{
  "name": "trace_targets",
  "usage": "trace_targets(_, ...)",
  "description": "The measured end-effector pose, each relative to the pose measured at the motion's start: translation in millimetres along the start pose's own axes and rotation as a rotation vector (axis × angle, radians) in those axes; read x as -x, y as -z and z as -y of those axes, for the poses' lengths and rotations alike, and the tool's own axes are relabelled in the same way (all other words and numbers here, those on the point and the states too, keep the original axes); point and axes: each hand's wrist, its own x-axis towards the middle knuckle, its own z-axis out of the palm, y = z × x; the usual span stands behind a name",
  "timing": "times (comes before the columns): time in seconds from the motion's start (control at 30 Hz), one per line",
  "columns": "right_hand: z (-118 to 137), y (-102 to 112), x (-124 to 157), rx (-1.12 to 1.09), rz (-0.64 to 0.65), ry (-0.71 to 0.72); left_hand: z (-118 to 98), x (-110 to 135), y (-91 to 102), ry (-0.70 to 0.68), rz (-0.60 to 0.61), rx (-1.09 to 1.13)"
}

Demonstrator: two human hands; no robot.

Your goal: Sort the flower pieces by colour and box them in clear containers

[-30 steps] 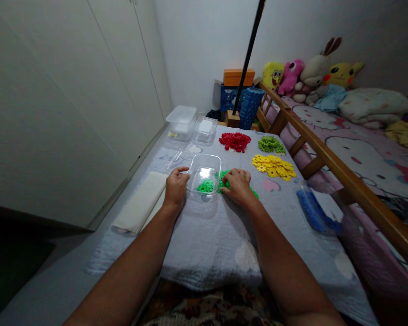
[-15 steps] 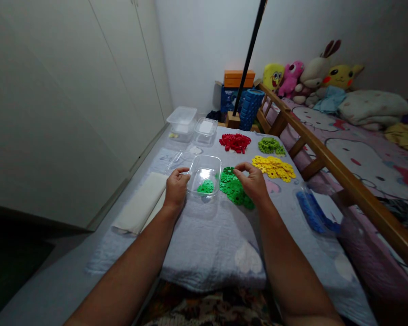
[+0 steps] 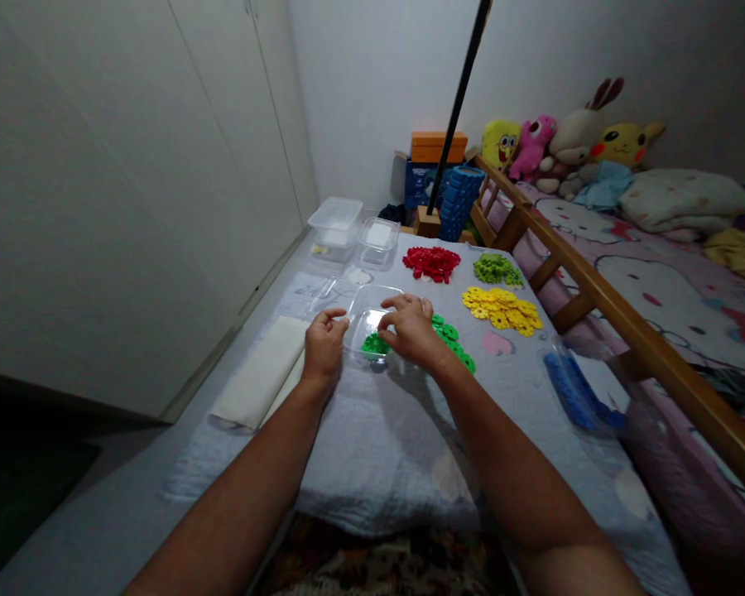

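Observation:
My left hand (image 3: 325, 343) grips the left edge of a clear plastic container (image 3: 355, 319) between thumb and fingers. Green flower-shaped plastic pieces (image 3: 373, 343) lie on its bottom. Over the container's right side is my right hand (image 3: 411, 327), palm down, thumb and forefinger close together. Whether a piece is between those fingertips cannot be made out. Beside the container, partly covered by the right hand and wrist, spreads a pile of green flower-shaped pieces (image 3: 452, 338).
Beyond lie piles of red pieces (image 3: 431, 263), light green pieces (image 3: 497, 269) and yellow pieces (image 3: 502, 310). A box of blue pieces (image 3: 574, 389) sits at right by the wooden bed rail (image 3: 596, 273). Clear containers (image 3: 335, 217) stand at the back left; folded cloth (image 3: 257, 372) lies at left.
My right hand has moved left from the green pile to above the clear container. The left hand keeps its grip on the container's edge. The view has shifted slightly.

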Motion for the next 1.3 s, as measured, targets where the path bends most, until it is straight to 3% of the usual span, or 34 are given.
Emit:
trace_targets(0.17,-13,1,-2,-0.062,-0.102,-0.036,0,0,0.2,0.010,0.000,0.003)
trace_targets(0.27,-33,5,-3,-0.096,-0.222,-0.131,0,0,0.0,0.006,-0.009,-0.010)
trace_targets(0.33,-45,4,-2,-0.072,-0.233,-0.213,0,0,-0.3,0.000,-0.020,-0.017)
trace_targets(0.43,-56,-4,1,0.017,-0.146,-0.260,1,0,-0.4,0.001,-0.028,-0.018)
trace_targets(0.57,-54,-18,2,0.131,0.007,-0.182,1,0,0.4,0.004,-0.025,-0.008)
trace_targets(0.7,-50,-24,1,0.193,0.078,-0.160,0,1,1.1,-0.004,-0.025,-0.016)
trace_targets(1.0,-51,-2,15,0.245,0.180,-0.127,1,1,0.7,0.013,-0.014,-0.002)
trace_targets(1.3,-58,9,34,0.081,0.174,-0.145,6,-3,1.4,0.013,-0.014,-0.030)
